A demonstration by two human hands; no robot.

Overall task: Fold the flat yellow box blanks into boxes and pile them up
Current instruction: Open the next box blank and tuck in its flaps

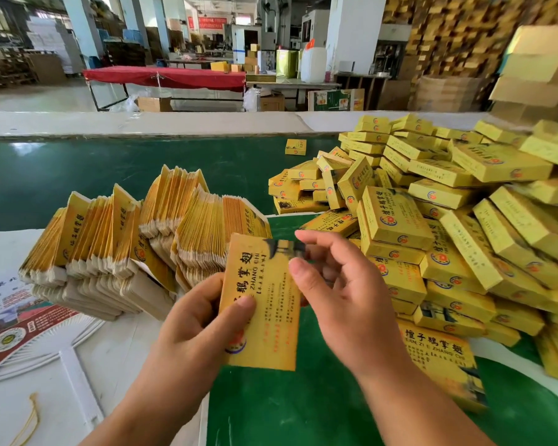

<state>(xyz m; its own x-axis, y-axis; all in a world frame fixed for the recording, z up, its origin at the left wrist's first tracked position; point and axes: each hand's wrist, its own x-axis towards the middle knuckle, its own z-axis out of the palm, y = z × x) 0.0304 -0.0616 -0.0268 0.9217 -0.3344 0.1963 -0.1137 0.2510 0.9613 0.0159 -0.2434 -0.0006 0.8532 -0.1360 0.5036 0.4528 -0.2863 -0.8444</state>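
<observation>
A flat yellow box blank (264,333) with black characters stands upright between my hands, above the green table. My left hand (194,326) grips its left edge, thumb on the printed face. My right hand (339,294) pinches its upper right edge between thumb and fingers. Behind, on the left, a fanned stack of flat blanks (126,239) leans on the table. On the right rises a large heap of folded yellow boxes (458,226).
The green table surface (78,175) stretches behind the stack. One lone folded box (295,147) lies far back. A printed white sheet (16,320) covers the left corner, a yellow cord (29,420) on it. More yellow cartons (538,72) tower at the far right.
</observation>
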